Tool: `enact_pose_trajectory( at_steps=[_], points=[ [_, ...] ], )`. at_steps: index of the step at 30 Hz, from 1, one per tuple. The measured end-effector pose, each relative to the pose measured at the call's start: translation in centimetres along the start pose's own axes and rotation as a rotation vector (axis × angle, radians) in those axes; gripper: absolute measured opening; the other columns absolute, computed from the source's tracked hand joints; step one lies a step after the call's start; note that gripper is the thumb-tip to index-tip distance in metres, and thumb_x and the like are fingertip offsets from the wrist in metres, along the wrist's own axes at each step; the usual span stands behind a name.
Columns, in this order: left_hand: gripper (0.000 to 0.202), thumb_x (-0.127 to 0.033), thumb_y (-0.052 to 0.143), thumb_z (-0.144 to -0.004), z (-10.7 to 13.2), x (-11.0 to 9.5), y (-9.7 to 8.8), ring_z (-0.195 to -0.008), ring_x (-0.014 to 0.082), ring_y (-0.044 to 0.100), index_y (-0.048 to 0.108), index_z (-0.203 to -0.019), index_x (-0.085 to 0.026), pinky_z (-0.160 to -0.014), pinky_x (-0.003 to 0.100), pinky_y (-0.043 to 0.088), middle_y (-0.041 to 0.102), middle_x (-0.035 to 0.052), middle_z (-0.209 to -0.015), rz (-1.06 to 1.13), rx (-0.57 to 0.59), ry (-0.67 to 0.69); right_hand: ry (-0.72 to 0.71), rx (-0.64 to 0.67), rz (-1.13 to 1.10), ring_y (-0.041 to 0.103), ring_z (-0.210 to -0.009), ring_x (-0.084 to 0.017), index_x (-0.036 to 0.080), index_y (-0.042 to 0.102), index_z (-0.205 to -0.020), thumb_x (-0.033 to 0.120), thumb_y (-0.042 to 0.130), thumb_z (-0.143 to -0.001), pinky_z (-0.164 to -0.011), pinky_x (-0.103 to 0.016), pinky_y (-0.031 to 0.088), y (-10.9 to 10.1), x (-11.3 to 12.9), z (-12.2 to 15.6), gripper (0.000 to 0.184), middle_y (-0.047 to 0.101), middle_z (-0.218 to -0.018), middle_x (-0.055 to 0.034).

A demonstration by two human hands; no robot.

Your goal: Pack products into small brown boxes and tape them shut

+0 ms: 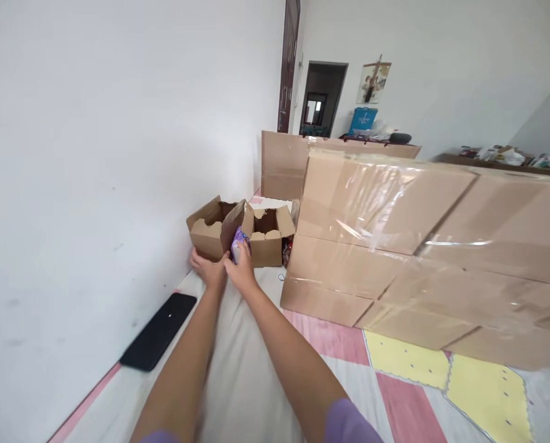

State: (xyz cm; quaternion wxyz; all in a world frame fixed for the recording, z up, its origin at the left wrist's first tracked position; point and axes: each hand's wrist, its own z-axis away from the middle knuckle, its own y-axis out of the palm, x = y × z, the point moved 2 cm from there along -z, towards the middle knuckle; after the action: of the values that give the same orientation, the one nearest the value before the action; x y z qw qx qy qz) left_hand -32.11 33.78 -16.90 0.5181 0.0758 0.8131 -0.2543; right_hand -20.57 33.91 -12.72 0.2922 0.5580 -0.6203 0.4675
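Observation:
My left hand (pixel 207 269) is spread across the lower front of an open cardboard box (pixel 205 237), fingers at its left corner and thumb toward its right. In my right hand (pixel 241 268) is a small purple packet (pixel 239 239), pinched upright against the right side of that box. A second open cardboard box (pixel 266 251) stands just right of the packet. The flaps of both boxes are up and torn at the edges. Their contents are hidden, and I cannot read the packet's print.
A black phone-like slab (pixel 159 331) lies by the white wall (pixel 95 184). To the right stands a large taped cardboard panel (pixel 371 246), with another cardboard sheet (pixel 282 166) behind it. Yellow cloth pieces (pixel 485 394) lie on the pink-and-white sheet (pixel 408 406). Reddish items (pixel 286 251) sit beside the second box.

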Motion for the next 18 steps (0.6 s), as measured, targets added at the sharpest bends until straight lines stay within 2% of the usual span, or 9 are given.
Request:
enact_pose_trajectory(
  at_steps=[2,5,8,11,13,15,18],
  points=[
    [0.115,-0.030,0.086,-0.067,-0.3,0.8,1.1,-0.143,0.0377,0.029,0.011,-0.150,-0.004,-0.120,0.050,0.024,0.031,0.0281,-0.148,0.002,-0.066,0.020,-0.031,-0.058,0.048,0.033,-0.150,-0.027,0.014,0.059,-0.132,0.021,0.060,-0.083,-0.124,-0.043,0.026,0.9,-0.9,-0.9,0.049,0.040,-0.159,-0.0153],
    [0.126,-0.032,0.089,-0.060,-0.7,1.4,1.6,-0.141,0.0375,0.034,0.007,-0.154,-0.009,-0.119,0.051,0.027,0.032,0.0260,-0.149,-0.018,-0.127,0.067,-0.060,-0.092,0.094,0.041,-0.145,-0.028,0.015,0.062,-0.127,0.020,0.059,-0.084,-0.122,-0.041,0.030,0.9,-1.5,-1.1,0.044,0.041,-0.158,-0.0148],
    [0.129,-0.036,0.089,-0.058,-0.9,0.8,1.4,-0.138,0.0411,0.037,0.009,-0.157,-0.011,-0.116,0.058,0.029,0.036,0.0266,-0.149,-0.084,-0.081,0.093,-0.049,-0.142,0.085,0.047,-0.141,-0.027,0.015,0.064,-0.119,0.020,0.058,-0.083,-0.119,-0.039,0.035,0.8,-1.8,-1.2,0.037,0.049,-0.151,-0.0158],
    [0.129,-0.039,0.089,-0.059,-0.4,0.2,1.0,-0.135,0.0458,0.041,0.012,-0.159,-0.012,-0.111,0.065,0.033,0.043,0.0267,-0.145,-0.126,-0.021,-0.006,-0.033,-0.226,0.017,0.055,-0.131,-0.025,0.017,0.066,-0.103,0.019,0.060,-0.080,-0.114,-0.038,0.039,0.9,-2.0,-1.3,0.024,0.061,-0.136,-0.0144],
    [0.128,-0.034,0.087,-0.060,0.1,-0.2,1.0,-0.136,0.0442,0.041,0.010,-0.160,-0.011,-0.111,0.062,0.035,0.043,0.0266,-0.145,-0.074,-0.016,-0.012,-0.064,-0.264,-0.032,0.059,-0.123,-0.025,0.018,0.065,-0.094,0.018,0.060,-0.077,-0.111,-0.039,0.042,1.0,-2.2,-1.3,0.018,0.064,-0.126,-0.0136],
    [0.126,-0.027,0.085,-0.061,0.3,-0.5,0.8,-0.140,0.0397,0.039,0.008,-0.159,-0.009,-0.116,0.055,0.034,0.039,0.0267,-0.149,0.004,-0.019,0.057,-0.122,-0.279,-0.066,0.060,-0.116,-0.024,0.018,0.063,-0.089,0.019,0.059,-0.076,-0.108,-0.039,0.044,0.8,-2.4,-1.1,0.013,0.064,-0.117,-0.0127],
    [0.122,-0.021,0.084,-0.060,-0.3,-1.2,-0.6,-0.144,0.0372,0.033,0.012,-0.157,-0.007,-0.120,0.050,0.030,0.035,0.0257,-0.154,0.044,-0.018,0.142,-0.224,-0.279,-0.070,0.060,-0.111,-0.024,0.019,0.061,-0.087,0.022,0.056,-0.078,-0.105,-0.041,0.045,0.5,-2.0,-0.7,0.010,0.062,-0.111,-0.0122]
  ],
)
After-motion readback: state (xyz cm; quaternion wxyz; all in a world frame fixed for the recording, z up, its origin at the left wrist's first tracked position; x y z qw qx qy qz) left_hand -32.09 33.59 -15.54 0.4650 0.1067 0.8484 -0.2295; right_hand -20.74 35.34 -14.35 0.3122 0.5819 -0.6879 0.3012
